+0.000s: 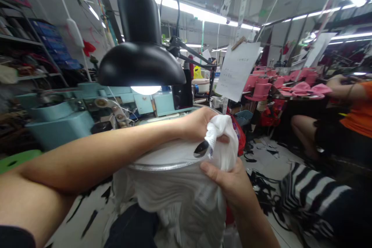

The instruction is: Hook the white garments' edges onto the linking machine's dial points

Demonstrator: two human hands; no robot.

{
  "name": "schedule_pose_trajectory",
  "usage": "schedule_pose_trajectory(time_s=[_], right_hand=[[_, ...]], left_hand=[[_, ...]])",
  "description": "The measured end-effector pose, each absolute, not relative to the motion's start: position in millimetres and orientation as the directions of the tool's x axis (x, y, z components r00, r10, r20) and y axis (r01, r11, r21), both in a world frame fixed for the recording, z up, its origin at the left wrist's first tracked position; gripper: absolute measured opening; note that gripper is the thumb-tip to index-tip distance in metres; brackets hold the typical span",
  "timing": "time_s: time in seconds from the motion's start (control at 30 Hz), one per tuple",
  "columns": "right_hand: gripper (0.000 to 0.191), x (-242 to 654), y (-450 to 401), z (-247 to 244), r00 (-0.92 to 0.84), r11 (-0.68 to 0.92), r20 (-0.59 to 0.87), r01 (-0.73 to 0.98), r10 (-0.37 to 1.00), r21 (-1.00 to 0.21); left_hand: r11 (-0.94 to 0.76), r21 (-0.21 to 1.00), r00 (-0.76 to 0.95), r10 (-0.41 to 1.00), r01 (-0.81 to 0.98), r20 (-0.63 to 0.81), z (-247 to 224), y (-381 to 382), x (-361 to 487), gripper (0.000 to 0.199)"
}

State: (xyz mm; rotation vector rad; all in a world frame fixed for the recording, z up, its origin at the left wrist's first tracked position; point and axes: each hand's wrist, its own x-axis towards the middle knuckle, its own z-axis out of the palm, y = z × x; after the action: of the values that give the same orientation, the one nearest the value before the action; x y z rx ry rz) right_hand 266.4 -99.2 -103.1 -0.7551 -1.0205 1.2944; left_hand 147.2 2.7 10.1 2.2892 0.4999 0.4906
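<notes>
Here's the left hand, clamped tight over the rim of a round white fabric piece, pinching a crumpled fold of white cloth. The right hand comes up from below, its thumb pressed onto the gathered cloth, a firm, narrow hold. So the piece sits between both hands, right in front of the person, under a black desk lamp. Silver edging is in place along the near rim, running up to the bunched fold; past that fold, there's no telling how far it goes. A small dark tab shows at the fold. Off to the right, a co-worker's orange sleeve sits beside a table of pink hats.
</notes>
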Motion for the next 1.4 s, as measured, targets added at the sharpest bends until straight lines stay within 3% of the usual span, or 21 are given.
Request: schedule_pose_trajectory(time_s=[0.53, 0.83, 0.93, 1.03, 1.17, 1.27, 1.4], right_hand=[[0.029, 275.0, -91.1, -105.4, -0.122, 0.144, 0.212, -0.414, 0.97, -0.899], [0.028, 296.5, -79.2, -112.6, 0.003, 0.109, 0.118, -0.412, 0.993, -0.905], [0.031, 315.3, -74.9, -113.5, 0.089, 0.113, 0.082, -0.447, 0.993, -0.887], [0.034, 317.1, -78.5, -111.1, 0.037, 0.077, 0.067, -0.48, 0.997, -0.874], [0.027, 295.3, -88.7, -106.6, 0.033, -0.016, -0.04, -0.535, 0.999, -0.845], [0.024, 280.8, -92.4, -103.1, 0.061, -0.037, -0.096, -0.624, 0.994, -0.78], [0.047, 271.5, -94.9, -98.7, -0.053, -0.039, -0.005, -0.656, 0.999, -0.754]], left_hand=[[-0.627, 0.743, 0.833, 0.523, 0.233, 0.18, 15.0, -0.6, 147.8, 0.028], [-0.638, 0.733, 0.824, 0.531, 0.236, 0.197, 15.5, 3.2, 146.2, 0.026], [-0.65, 0.65, 0.869, 0.494, 0.394, -0.031, 30.6, 7.3, 138.5, 0.023], [-0.636, 0.605, 0.867, 0.452, 0.479, -0.211, 40.2, 10.2, 131.0, 0.02], [-0.61, 0.72, 0.889, 0.458, 0.332, -0.022, 31.4, 6.8, 133.4, 0.016], [-0.679, 0.682, 0.906, 0.419, 0.27, 0.057, 20.7, 0.6, 140.5, 0.012], [-0.726, 0.64, 0.893, 0.43, 0.252, 0.136, 11.7, -4.1, 145.3, 0.01]])
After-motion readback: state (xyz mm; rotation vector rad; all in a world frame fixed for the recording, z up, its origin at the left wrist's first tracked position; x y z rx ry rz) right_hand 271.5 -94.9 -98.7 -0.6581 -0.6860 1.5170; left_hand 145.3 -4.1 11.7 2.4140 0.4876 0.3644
